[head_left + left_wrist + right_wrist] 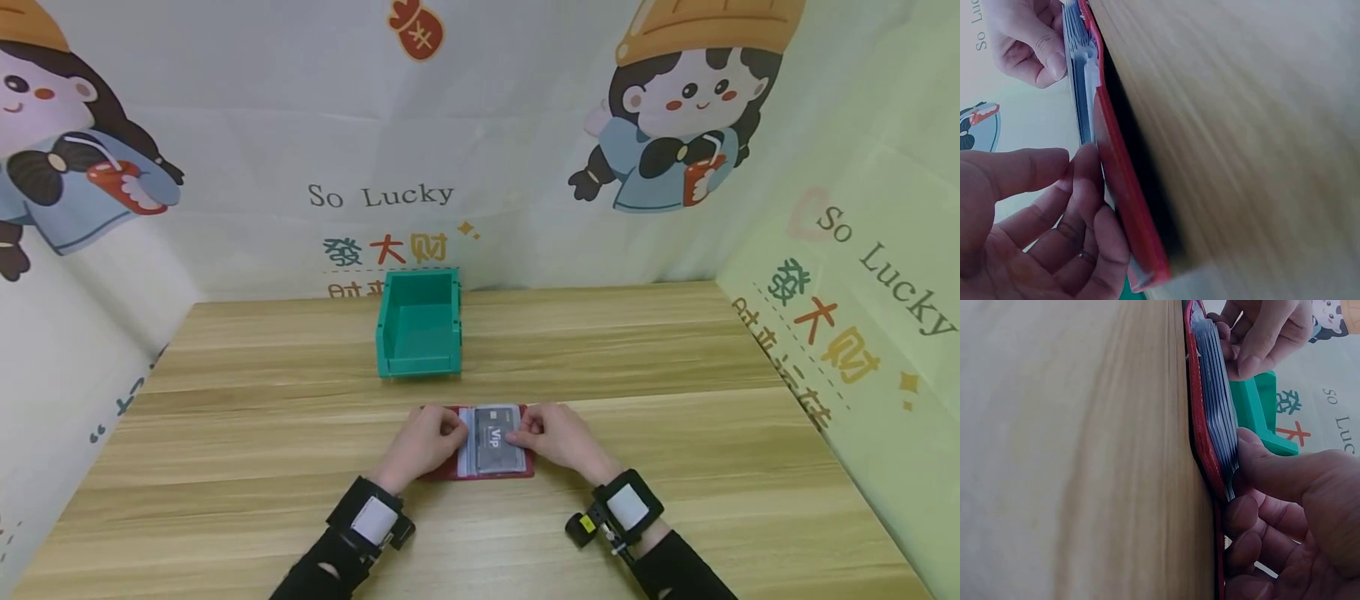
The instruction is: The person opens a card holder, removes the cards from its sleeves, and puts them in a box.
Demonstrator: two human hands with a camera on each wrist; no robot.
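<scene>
A red card holder [495, 477] lies spread on the table, its clear sleeves [464, 442] stacked on the right part. A grey card [497, 450] marked "Vip" shows in the top sleeve. My left hand [426, 437] rests over the red cover, thumb and index finger together at the sleeves' left edge; what they pinch is partly hidden. At the right edge, my right hand [558, 435] pinches the sleeves, thumb on top. The right wrist view shows that thumb [1272, 465] against the layered sleeves [1215, 394], other fingers curled beside the edge.
Behind the card holder, a green open-fronted bin [420, 333] stands near the table's back edge. Printed cloth walls [525, 242] border the wooden table [637, 350] at the back and sides. Each wrist carries a strapped black camera mount [628, 504].
</scene>
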